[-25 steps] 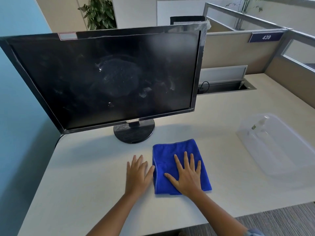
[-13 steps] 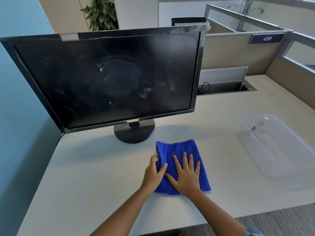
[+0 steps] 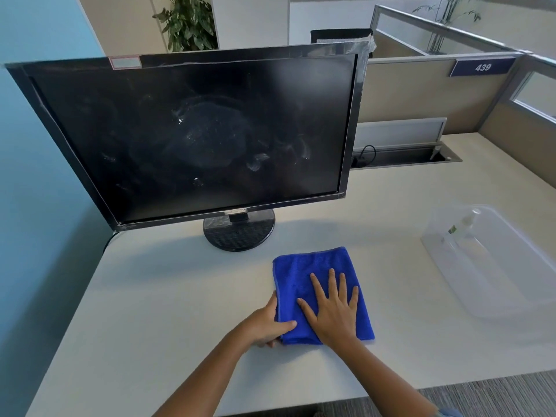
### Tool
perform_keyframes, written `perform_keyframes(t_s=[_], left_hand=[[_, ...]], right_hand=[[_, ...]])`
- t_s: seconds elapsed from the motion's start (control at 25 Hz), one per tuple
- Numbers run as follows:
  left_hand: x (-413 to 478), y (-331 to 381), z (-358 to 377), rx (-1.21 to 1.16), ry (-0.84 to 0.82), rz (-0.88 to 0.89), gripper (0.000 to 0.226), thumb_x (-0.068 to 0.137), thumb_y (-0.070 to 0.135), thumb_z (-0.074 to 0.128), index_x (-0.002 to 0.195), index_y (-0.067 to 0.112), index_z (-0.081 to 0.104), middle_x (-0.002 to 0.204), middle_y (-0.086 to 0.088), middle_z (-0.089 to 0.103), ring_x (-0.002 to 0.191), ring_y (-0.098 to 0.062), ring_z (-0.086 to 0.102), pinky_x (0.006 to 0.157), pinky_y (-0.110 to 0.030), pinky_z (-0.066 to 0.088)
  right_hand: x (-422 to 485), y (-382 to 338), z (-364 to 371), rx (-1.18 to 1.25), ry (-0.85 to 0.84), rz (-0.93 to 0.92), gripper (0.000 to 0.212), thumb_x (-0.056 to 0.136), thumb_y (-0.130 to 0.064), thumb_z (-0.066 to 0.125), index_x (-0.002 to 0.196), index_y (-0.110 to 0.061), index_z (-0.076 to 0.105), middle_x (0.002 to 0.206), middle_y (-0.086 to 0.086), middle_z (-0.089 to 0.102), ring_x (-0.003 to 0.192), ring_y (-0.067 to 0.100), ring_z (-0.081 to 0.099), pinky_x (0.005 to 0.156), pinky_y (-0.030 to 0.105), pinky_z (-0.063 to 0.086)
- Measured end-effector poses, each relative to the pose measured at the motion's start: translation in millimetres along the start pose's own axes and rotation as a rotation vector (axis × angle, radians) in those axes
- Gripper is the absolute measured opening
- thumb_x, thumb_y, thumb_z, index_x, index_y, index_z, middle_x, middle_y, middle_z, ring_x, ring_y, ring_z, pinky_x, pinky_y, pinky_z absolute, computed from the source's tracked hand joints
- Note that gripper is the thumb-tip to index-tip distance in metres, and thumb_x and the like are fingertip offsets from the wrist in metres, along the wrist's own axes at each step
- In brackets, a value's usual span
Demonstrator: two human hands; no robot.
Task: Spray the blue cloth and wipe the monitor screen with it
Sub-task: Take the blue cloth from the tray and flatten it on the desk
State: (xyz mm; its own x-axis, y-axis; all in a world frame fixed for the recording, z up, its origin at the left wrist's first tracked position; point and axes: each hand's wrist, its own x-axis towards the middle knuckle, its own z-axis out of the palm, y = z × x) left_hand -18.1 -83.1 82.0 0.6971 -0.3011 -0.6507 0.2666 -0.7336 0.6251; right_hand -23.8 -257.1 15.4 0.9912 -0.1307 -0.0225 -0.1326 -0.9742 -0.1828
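Observation:
A folded blue cloth (image 3: 313,272) lies flat on the white desk in front of the monitor's round base. My right hand (image 3: 335,311) rests palm down on it with fingers spread. My left hand (image 3: 267,325) grips the cloth's near left edge, thumb on top and fingers tucked under. The black monitor (image 3: 195,136) stands behind, its dark screen smeared with whitish marks around the middle. A clear spray bottle (image 3: 460,227) lies inside a transparent plastic bin at the right.
The transparent bin (image 3: 517,299) sits on the desk's right side. A cable tray slot (image 3: 403,156) runs behind the monitor. Beige partitions rise at the back and right, a blue wall at the left. The desk's front edge (image 3: 451,383) is close to me.
My left hand slid from the bare desk onto the cloth's left edge and closed on its near corner. The right hand stayed flat on the cloth.

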Motion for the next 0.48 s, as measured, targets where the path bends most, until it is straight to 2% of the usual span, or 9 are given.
perform_keyframes(t_s=[0.04, 0.12, 0.2, 0.24, 0.32, 0.4, 0.48], left_hand=[[2, -1, -5, 0.151, 0.051, -0.034, 0.092, 0.084, 0.059, 0.054, 0.148, 0.033, -0.007, 0.115, -0.004, 0.061, 0.084, -0.017, 0.065, 0.07, -0.029, 0.054], [11, -4, -9, 0.449, 0.361, -0.058, 0.095, 0.08, 0.072, 0.046, 0.15, 0.024, 0.003, 0.132, -0.005, 0.052, 0.11, -0.021, 0.057, 0.08, -0.031, 0.048], [22, 0, -3, 0.522, 0.673, 0.159, 0.081, 0.086, 0.067, 0.038, 0.147, 0.018, 0.019, 0.134, -0.006, 0.048, 0.117, -0.021, 0.05, 0.085, -0.031, 0.046], [29, 3, 3, 0.51, 0.725, 0.309, 0.073, 0.089, 0.062, 0.034, 0.146, 0.016, 0.027, 0.137, -0.007, 0.046, 0.122, -0.022, 0.046, 0.091, -0.032, 0.044], [48, 6, 14, 0.564, 0.657, 0.474, 0.07, 0.091, 0.057, 0.022, 0.145, 0.013, 0.03, 0.151, -0.007, 0.033, 0.139, -0.025, 0.029, 0.108, -0.039, 0.031], [63, -1, 23, 0.638, 0.588, 0.45, 0.078, 0.089, 0.065, 0.007, 0.148, 0.017, 0.022, 0.157, -0.002, 0.013, 0.145, -0.023, 0.004, 0.115, -0.048, 0.013], [71, -11, 28, 0.672, 0.618, 0.406, 0.082, 0.087, 0.071, 0.001, 0.148, 0.02, 0.022, 0.156, 0.0, 0.011, 0.144, -0.022, 0.003, 0.113, -0.053, 0.007]], right_hand=[[1, 1, 0, 0.0, 0.01, -0.007, 0.077, 0.089, -0.072, 0.01, 0.131, -0.026, 0.056, 0.137, 0.017, 0.052, 0.125, 0.042, 0.049, 0.099, 0.062, 0.031], [6, 2, -4, 0.012, 0.052, -0.024, 0.078, 0.089, -0.071, 0.01, 0.13, -0.023, 0.057, 0.137, 0.018, 0.053, 0.126, 0.042, 0.047, 0.102, 0.061, 0.026], [14, 1, -8, 0.011, 0.096, -0.069, 0.072, 0.093, -0.065, 0.013, 0.132, -0.022, 0.055, 0.139, 0.018, 0.051, 0.13, 0.041, 0.043, 0.109, 0.059, 0.018], [18, 1, -8, 0.002, 0.109, -0.116, 0.065, 0.094, -0.06, 0.018, 0.134, -0.022, 0.054, 0.14, 0.016, 0.05, 0.131, 0.039, 0.043, 0.11, 0.057, 0.015], [23, 5, -6, -0.02, 0.082, -0.229, 0.055, 0.092, -0.051, 0.03, 0.136, -0.025, 0.05, 0.142, 0.014, 0.048, 0.131, 0.036, 0.044, 0.111, 0.056, 0.015], [26, 16, -1, -0.037, 0.056, -0.315, 0.053, 0.092, -0.049, 0.031, 0.138, -0.028, 0.047, 0.144, 0.011, 0.046, 0.13, 0.033, 0.046, 0.111, 0.053, 0.017], [28, 30, 1, -0.06, 0.047, -0.349, 0.053, 0.097, -0.054, 0.021, 0.139, -0.031, 0.045, 0.145, 0.009, 0.046, 0.131, 0.03, 0.045, 0.108, 0.049, 0.015]])
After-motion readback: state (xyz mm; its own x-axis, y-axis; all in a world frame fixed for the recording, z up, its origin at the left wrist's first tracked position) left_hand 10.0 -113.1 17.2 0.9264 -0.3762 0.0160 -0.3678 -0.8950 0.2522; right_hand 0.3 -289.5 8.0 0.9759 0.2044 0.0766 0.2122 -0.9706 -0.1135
